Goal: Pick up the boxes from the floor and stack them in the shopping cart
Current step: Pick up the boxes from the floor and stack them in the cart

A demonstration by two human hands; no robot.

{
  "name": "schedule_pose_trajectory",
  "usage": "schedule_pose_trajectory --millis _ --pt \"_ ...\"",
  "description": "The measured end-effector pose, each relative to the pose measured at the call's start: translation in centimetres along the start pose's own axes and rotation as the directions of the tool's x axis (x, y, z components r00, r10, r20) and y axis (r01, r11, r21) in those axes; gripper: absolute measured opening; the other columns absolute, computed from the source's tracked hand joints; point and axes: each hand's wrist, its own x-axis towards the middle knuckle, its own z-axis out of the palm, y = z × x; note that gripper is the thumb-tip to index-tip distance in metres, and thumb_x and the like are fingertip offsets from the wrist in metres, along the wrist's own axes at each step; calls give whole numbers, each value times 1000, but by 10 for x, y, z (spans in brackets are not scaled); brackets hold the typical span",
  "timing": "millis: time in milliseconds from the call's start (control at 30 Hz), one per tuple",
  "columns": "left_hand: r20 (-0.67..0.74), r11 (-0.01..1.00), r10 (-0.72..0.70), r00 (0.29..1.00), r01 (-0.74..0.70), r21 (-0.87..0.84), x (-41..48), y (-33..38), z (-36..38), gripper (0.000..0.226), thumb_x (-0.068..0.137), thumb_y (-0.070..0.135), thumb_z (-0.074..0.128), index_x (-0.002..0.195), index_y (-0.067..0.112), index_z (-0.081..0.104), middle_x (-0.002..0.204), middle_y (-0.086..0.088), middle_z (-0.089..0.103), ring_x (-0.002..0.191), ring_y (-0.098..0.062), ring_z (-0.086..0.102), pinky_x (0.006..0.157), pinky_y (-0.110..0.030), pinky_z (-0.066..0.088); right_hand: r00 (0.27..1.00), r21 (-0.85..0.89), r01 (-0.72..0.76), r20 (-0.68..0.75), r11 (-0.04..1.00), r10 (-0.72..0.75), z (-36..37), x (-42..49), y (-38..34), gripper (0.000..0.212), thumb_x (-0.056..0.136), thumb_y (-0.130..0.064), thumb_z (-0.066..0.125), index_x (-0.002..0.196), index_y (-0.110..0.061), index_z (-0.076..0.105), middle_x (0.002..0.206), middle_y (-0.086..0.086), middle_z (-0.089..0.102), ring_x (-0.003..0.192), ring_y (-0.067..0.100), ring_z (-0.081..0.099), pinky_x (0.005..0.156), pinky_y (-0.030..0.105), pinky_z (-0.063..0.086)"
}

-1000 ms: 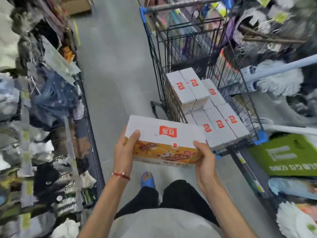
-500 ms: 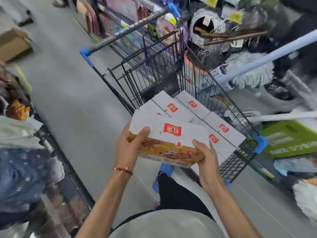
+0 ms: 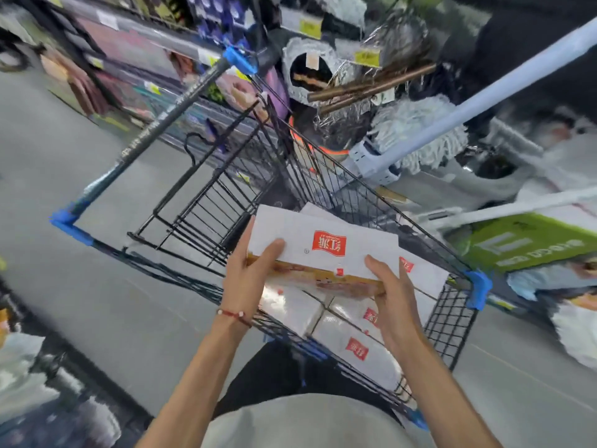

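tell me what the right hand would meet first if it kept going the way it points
The right hand grips the white box, so that comes first. Moving together, they would likely reach the cart's folding wire flap next; depth is unclear.

Wire cart [image 3: 449, 318], white boxes [image 3: 339, 339] in btm

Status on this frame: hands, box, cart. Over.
Both on the box: left hand, right hand grip its ends. Held over the shopping cart, above the stacked boxes, not yet set down. Nothing seen blocking.
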Motion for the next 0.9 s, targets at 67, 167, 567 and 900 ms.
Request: schedule_pose_trajectory --millis 67,167,567,900 --pt "33 1000 -21 999 21 -5 22 7 6 46 96 26 66 140 20 56 115 0 76 105 -19 73 96 -39 58 1000 -13 -25 -10 1000 25 0 12 -4 103 62 -75 85 151 -53 39 157 -9 51 147 21 44 121 56 29" --pt "77 997 -51 996 47 61 57 15 11 50 91 44 68 136 23 60 115 0 76 108 -21 72 101 -47 53 1000 -29 -29 -12 999 29 3 19 -14 106 66 -80 79 155 -58 27 163 -20 37 151 12 34 125 54 24" --pt "248 956 -247 937 195 219 181 -18 13 37 92 40 70 126 26 67 116 -6 75 109 -28 71 97 -53 56 995 -167 -3 -103 986 -14 38 77 -15 63 102 -39 61 150 -47 22 124 -37 56 97 -35 52 78 -6 40" --pt "257 864 -422 870 300 405 229 -82 -4 42 89 45 71 128 31 66 114 0 75 104 -24 72 89 -47 60 975 -170 -108 -212 980 70 65 108 46 80 95 -42 73 158 -38 22 151 -8 54 136 10 56 116 48 47"
